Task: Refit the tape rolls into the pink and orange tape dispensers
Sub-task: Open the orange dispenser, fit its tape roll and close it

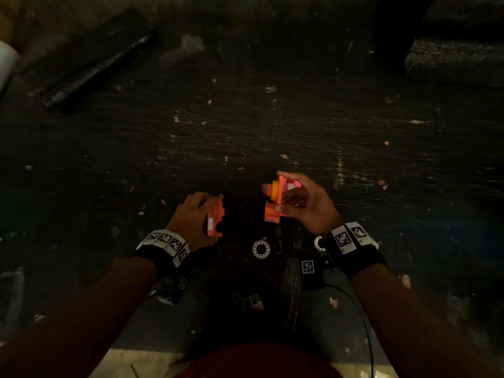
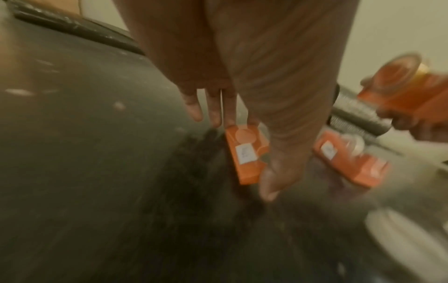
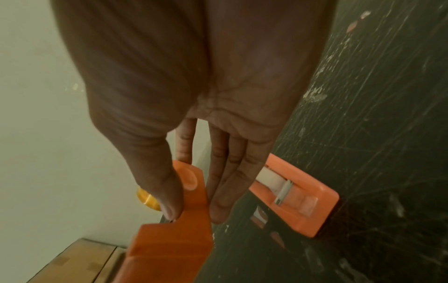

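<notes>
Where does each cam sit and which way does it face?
Head: on the head, looking forward and down at the dark worktop; shows both forearms, left hand and right hand, each holding an orange dispenser piece.
Left wrist: looks along the left hand to the orange piece at its fingers; blurred.
Right wrist: looks along the right hand, thumb and fingers pinching an orange shell.
Shared: head and left wrist both show the right hand's piece.
</notes>
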